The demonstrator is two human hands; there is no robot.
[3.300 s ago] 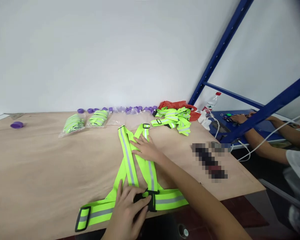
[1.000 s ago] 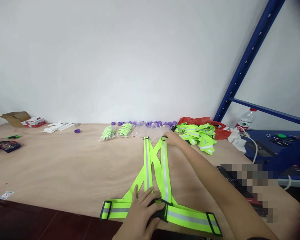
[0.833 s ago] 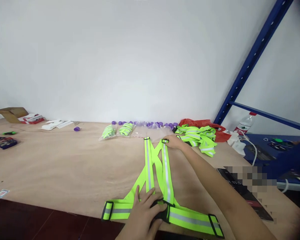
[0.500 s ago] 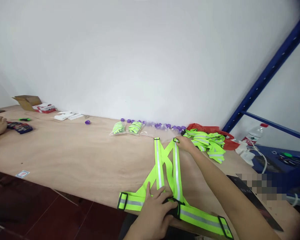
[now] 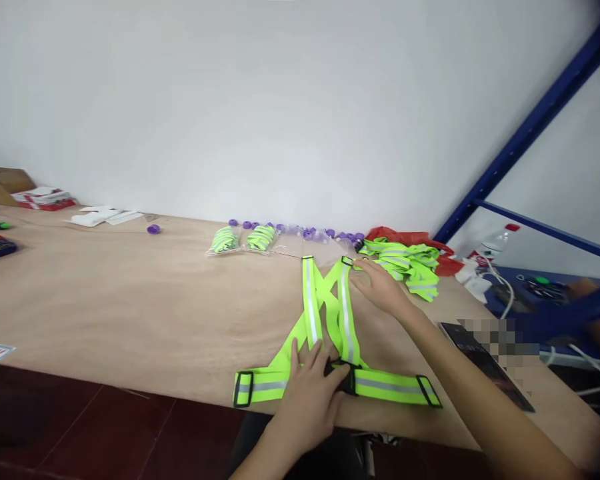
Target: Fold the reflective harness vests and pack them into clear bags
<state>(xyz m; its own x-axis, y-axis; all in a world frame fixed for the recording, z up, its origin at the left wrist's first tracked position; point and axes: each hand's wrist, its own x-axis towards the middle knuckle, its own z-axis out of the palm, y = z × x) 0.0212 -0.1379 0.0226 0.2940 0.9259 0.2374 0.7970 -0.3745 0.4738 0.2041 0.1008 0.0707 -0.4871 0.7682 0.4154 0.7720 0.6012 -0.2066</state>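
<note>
A neon-yellow reflective vest point(image 5: 310, 310) of straps with silver stripes lies spread on the table, its two shoulder straps crossing near the top. My left hand point(image 5: 310, 397) rests with spread fingers on the waist strap, beside and partly over a black buckle point(image 5: 349, 380). At the top of the right shoulder strap, my right hand point(image 5: 380, 287) has its fingers apart by a small black slider point(image 5: 347, 261); whether a fingertip touches it I cannot tell. Black sliders also sit at both ends of the waist strap.
Two bagged vests point(image 5: 225, 240) lie near the wall beside purple caps point(image 5: 307, 233). More loose yellow straps point(image 5: 405, 263) lie on a red plastic bag point(image 5: 445, 263). A phone-like dark panel point(image 5: 480, 360), a bottle point(image 5: 495, 243) and blue shelving point(image 5: 535, 130) are at right.
My view has shifted right, and the other person's hand at far left is out of sight. My right hand's fingers have spread at the slider. The vest's right waist end lies straighter.
</note>
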